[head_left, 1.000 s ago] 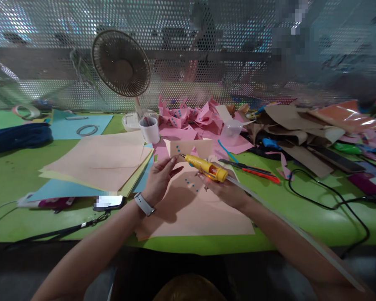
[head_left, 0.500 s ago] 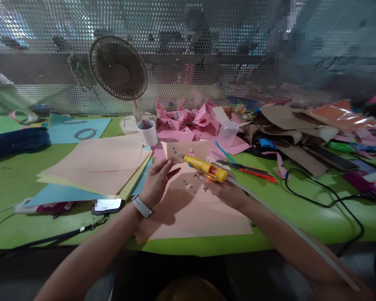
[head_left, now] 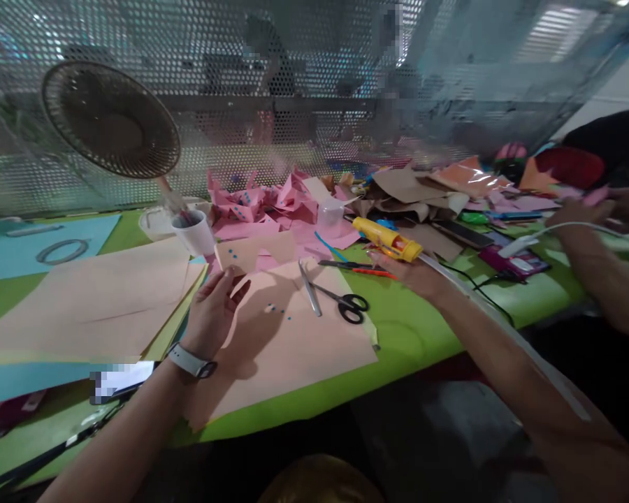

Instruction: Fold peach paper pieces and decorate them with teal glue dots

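Desk fan (head_left: 110, 119), scissors (head_left: 335, 299), white cup (head_left: 193, 232)

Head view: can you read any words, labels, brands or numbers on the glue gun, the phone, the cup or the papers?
No text can be read.
Yellow glue gun in the right hand: no legible marking.
Phone: screen is blurred out.
White cup: no print visible.
Peach folded paper by the left hand: only blue dots, no letters.

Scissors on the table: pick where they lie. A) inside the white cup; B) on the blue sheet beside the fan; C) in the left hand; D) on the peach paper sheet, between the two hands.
D: the scissors lie open on the peach paper sheet, between the left hand and the right hand, which holds the glue gun.
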